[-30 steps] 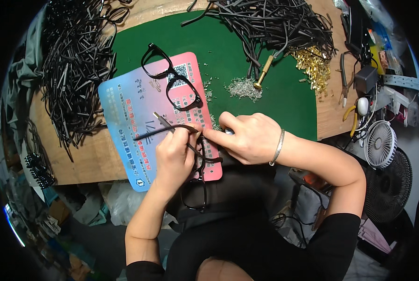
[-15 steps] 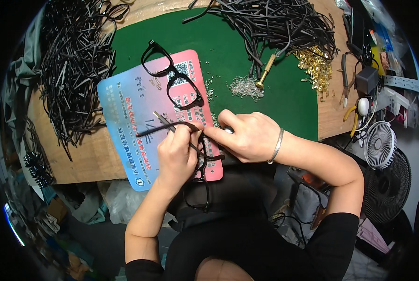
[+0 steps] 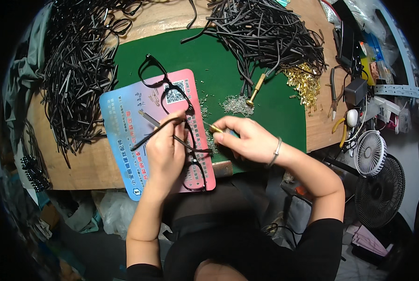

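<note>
My left hand (image 3: 165, 152) is closed on a black eyeglass frame (image 3: 204, 174), whose rims hang toward the table's near edge. A black temple (image 3: 148, 136) sticks out to the left from under its fingers. Beside that, a slim grey piece (image 3: 148, 117) also projects from the hand; its kind is unclear. My right hand (image 3: 242, 138) pinches a small brass-coloured screwdriver (image 3: 215, 129), its thin shaft pointing at the left fingertips. Just beyond my hands, a second black eyeglass frame (image 3: 165, 79) lies on a blue-and-pink printed mat (image 3: 118, 126).
Green sheet (image 3: 284, 126) covers the table's middle. Black temples (image 3: 78, 79) pile up at left, more dark temples (image 3: 275, 37) at far right. Tiny silver screws (image 3: 237, 106), a brass screwdriver (image 3: 257, 89) and gold parts (image 3: 305, 84) lie ahead. Pliers (image 3: 332, 93) and a white fan (image 3: 370, 152) are rightward.
My right hand has drawn slightly away from the left fingers, and the screwdriver's shaft now shows. My left hand has shifted a little left with the eyeglass frame; its rims have swung up onto the mat.
</note>
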`<state>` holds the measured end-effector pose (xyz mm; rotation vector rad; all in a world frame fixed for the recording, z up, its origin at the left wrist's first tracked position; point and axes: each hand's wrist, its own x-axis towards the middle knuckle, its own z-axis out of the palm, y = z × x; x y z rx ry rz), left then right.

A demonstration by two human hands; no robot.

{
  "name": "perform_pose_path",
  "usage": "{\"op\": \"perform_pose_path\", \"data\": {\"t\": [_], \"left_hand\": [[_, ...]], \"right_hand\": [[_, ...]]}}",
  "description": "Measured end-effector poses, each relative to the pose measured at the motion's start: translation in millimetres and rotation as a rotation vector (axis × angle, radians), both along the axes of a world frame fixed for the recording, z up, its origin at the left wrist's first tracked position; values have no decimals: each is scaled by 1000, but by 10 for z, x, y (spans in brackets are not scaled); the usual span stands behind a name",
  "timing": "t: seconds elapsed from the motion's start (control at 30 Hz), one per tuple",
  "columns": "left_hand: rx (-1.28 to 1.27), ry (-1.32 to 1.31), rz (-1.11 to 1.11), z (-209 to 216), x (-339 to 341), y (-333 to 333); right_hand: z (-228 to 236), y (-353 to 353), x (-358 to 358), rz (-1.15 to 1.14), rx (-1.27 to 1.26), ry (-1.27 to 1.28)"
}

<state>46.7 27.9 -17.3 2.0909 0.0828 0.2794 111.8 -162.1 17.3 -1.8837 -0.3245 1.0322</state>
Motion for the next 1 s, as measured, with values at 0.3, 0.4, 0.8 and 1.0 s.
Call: {"op": "perform_pose_path", "data": {"t": [0.3, 0.4, 0.8, 1.0], "left_hand": [[-112, 355, -35, 456, -528, 271], [-268, 514, -1, 511, -437, 347], [46, 251, 191, 29, -471, 268], [287, 93, 76, 81, -459, 299]], "right_hand": [[65, -330, -238, 196, -126, -557], [-4, -166, -344, 274, -180, -768], [130, -388, -345, 199, -299, -731], [-7, -315, -404, 247, -286, -920]]}}
